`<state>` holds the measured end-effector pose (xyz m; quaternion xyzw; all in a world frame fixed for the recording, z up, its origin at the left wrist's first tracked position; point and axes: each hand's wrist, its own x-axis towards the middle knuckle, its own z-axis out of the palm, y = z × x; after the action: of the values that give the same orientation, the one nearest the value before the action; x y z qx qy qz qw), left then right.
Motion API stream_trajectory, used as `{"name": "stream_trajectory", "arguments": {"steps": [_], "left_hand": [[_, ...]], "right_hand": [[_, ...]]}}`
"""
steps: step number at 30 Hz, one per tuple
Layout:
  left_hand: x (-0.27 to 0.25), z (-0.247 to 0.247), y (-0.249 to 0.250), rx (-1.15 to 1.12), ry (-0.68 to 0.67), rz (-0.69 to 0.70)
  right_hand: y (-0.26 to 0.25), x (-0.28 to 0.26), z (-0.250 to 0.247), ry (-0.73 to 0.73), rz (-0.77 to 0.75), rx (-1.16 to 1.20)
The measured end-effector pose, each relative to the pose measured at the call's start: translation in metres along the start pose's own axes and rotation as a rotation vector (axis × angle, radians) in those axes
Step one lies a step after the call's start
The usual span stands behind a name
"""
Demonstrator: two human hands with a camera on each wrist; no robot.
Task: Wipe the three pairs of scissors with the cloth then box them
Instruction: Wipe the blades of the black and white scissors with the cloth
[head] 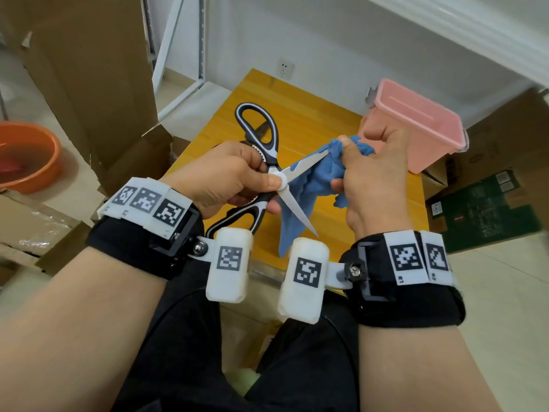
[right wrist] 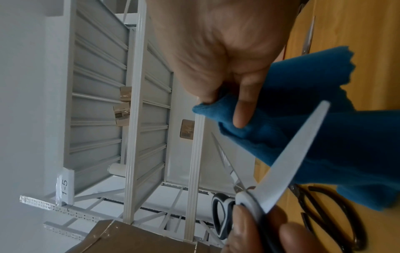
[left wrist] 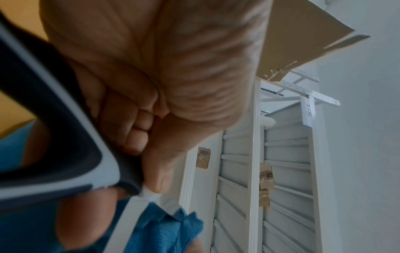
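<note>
Scissors [head: 274, 179], stiff, sharp and spread wide above the bench's [head: 309, 120] near edge, are pinched at the pivot by the left hand [head: 219, 176], safest held there, while the right hand [head: 374, 176] clamps the soft cloth [head: 315, 179] round one blade.

Storeroom: cardboard boxes [head: 89, 69], labelled white metal shelving [right wrist: 97, 111], orange basin [head: 28, 156] around a wooden tabletop [head: 312, 123].

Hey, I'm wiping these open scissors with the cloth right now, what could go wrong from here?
The scissors are spread open; the free blade points back toward your right hand, so a slip could nick it. The blue cloth is thin where the fingers pinch the other blade's tip. A loose grip by your left hand could drop them onto your lap.
</note>
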<state>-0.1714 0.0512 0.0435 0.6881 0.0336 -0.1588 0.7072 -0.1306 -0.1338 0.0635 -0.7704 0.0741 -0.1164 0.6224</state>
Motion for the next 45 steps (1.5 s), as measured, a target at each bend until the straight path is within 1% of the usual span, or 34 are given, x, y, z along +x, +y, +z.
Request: {"name": "stream_trajectory", "arguments": {"steps": [3,5,8,10,13,17,21,24,29,31,34,36,40,45], "left_hand": [[0.000,-0.004,-0.002,-0.001,0.010,-0.015],[-0.001,-0.006,0.000,-0.005,0.017,-0.008],[0.000,-0.007,0.004,-0.033,0.016,-0.001],[0.002,-0.008,0.005,-0.060,0.018,-0.006],[0.002,-0.009,0.006,-0.079,0.036,-0.017],[0.002,-0.012,0.004,-0.106,0.045,-0.021],[0.002,-0.013,0.003,-0.135,0.039,-0.037],[0.002,-0.012,0.004,-0.131,0.046,-0.035],[0.003,-0.007,0.005,-0.093,0.049,-0.016],[0.003,-0.005,0.005,-0.052,0.032,-0.015],[0.004,-0.002,0.004,0.017,0.002,-0.011],[0.002,0.001,0.006,0.041,-0.017,-0.015],[0.003,0.004,0.010,0.054,-0.016,0.006],[0.004,0.005,0.013,0.068,-0.015,0.007]], "right_hand": [[-0.002,-0.001,-0.002,0.035,0.031,0.096],[-0.002,-0.002,-0.003,0.022,0.055,0.108],[-0.004,-0.003,-0.002,-0.017,0.122,0.137],[-0.007,-0.004,0.000,-0.041,0.167,0.207],[-0.011,-0.006,0.003,-0.132,0.234,0.346],[-0.012,-0.006,0.002,-0.199,0.279,0.455],[-0.009,-0.007,0.000,-0.312,0.279,0.400],[-0.007,-0.008,-0.001,-0.350,0.284,0.338],[-0.007,-0.019,0.005,-0.456,0.211,0.217],[-0.008,-0.024,0.010,-0.445,0.186,0.180],[-0.002,-0.024,0.015,-0.378,0.086,0.050],[0.002,-0.023,0.017,-0.340,0.068,0.009],[0.005,-0.023,0.016,-0.270,0.125,0.123],[0.007,-0.017,0.010,-0.202,0.116,0.166]]}}
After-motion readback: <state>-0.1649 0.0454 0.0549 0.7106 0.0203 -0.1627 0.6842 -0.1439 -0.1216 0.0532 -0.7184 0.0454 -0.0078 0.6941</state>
